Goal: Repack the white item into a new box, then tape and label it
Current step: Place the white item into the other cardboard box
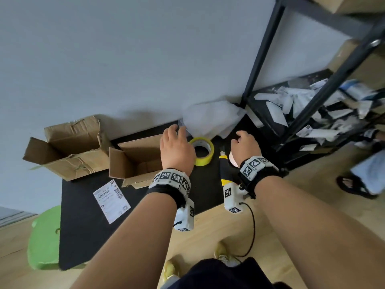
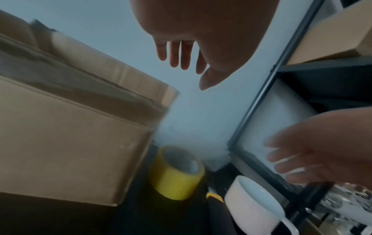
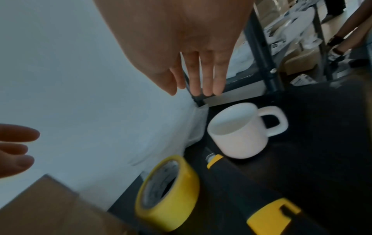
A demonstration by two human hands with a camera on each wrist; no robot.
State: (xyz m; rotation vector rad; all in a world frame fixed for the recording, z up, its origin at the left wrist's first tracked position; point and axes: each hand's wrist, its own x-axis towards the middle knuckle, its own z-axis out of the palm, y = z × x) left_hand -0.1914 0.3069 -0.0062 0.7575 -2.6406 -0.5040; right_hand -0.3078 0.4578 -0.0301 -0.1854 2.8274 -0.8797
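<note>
**Both hands open over the back of the mat, mug untouched**

Left hand (image 1: 176,147) hovers above the tape (image 1: 203,151), fingers straight and loosely spread, holding nothing. Fingertips point toward the white wrap (image 1: 210,118) heaped against the wall (image 1: 125,59). From the left wrist the fingers (image 2: 175,54) hang free in the air, not touching anything.

Right hand (image 1: 245,146) also empty, fingers extended and close together in the right-wrist view (image 3: 207,71). It sits above the mug (image 3: 239,132), apart from it.

Mug: white, upright, handle turned away from the tape, standing on the black mat (image 1: 83,215) near the foot of the rack (image 1: 262,59). In the head view only a sliver of it shows beside the right wrist.

A yellow-and-black cutter (image 3: 259,202) lies between tape and mug, its tip just beside the mug's base. Tape roll is yellow; it looks flat on the mat from the head view and tipped from the wrists, so I cannot tell which.

New box (image 1: 137,161) stands open just left of the tape. A worn, creased box (image 1: 68,147), also open, sits further left, partly off the mat. Label (image 1: 111,201) lies flat on the mat in front of the boxes, well apart from both hands.

Rack shelf holds a pile of loose paper slips (image 1: 312,113).
</note>
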